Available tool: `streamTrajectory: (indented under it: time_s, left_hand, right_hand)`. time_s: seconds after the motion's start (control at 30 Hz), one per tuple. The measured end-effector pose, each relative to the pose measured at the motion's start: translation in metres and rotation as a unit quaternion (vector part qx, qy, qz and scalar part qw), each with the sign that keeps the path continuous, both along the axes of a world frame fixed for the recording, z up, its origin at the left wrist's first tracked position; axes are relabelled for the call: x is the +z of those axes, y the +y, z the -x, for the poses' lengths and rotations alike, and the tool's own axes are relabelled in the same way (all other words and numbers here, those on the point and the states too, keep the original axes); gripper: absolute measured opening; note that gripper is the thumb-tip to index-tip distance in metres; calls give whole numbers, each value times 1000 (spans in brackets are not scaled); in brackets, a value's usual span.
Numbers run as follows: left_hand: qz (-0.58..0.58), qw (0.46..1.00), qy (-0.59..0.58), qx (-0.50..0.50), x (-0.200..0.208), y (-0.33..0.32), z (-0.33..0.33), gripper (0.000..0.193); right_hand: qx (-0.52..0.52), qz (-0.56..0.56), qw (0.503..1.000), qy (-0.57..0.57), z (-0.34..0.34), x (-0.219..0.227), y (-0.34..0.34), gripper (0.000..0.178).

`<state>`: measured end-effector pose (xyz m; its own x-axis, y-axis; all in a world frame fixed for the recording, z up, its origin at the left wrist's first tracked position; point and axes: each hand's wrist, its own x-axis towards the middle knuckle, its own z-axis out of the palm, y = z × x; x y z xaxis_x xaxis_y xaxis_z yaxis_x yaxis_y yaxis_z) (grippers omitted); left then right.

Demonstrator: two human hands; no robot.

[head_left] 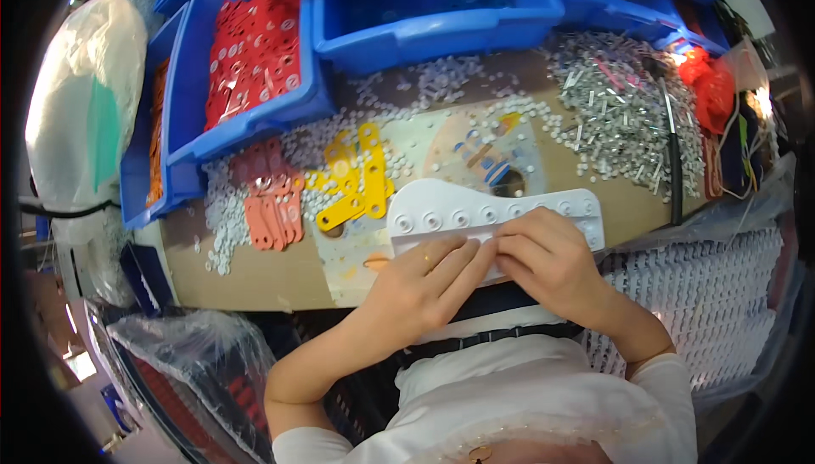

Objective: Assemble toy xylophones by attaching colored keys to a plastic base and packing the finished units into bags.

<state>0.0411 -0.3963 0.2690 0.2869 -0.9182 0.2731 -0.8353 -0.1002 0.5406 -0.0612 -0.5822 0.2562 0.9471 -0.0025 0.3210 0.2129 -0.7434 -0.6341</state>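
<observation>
A white plastic panel (416, 198) with a row of round ringed sockets lies in front of me at the table's near edge. My left hand (420, 286) is closed over its near side, fingers bent and pressed to the panel, thumb hidden. From the right, my right hand (550, 262) comes over the panel with its fingers pinched together. The fingertips of both hands meet near the panel's middle. Whatever lies between them is covered. Just beyond the panel's left end are flat yellow plastic strips with holes (373, 171), and further left sit pink strips (276, 216).
Blue bins line the back; one (318, 101) holds red pieces (255, 48). Small white caps (222, 239) are scattered over the table. At the right lies a heap of shiny metal pins (615, 99) beside a black-handled screwdriver (676, 175). White parts in a plastic-lined crate (696, 303) stand right.
</observation>
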Motion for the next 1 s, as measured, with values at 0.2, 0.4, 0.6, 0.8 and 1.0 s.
streamTrajectory:
  time_s: [0.2,0.4,0.6,0.8,1.0]
  left_hand:
    - [12,997,61,49,18,-23,-28,24]
    - [78,995,-56,36,-13,-122,-80,26]
    - [-76,967,-237,55,-50,-207,-88,28]
    - [-32,946,-321,31,-61,-198,-94,21]
    - [-55,971,-233,8,-51,-184,-88,36]
  right_hand:
    - [-203,65,977,-3,-34,7,-90,10]
    - [-173,210,962,-13,-85,-28,-139,22]
    - [-157,256,954,-16,-86,-33,-142,24]
    - [-170,154,970,-83,-69,-31,-147,22]
    - [-223,157,960,-60,-56,-24,-149,18]
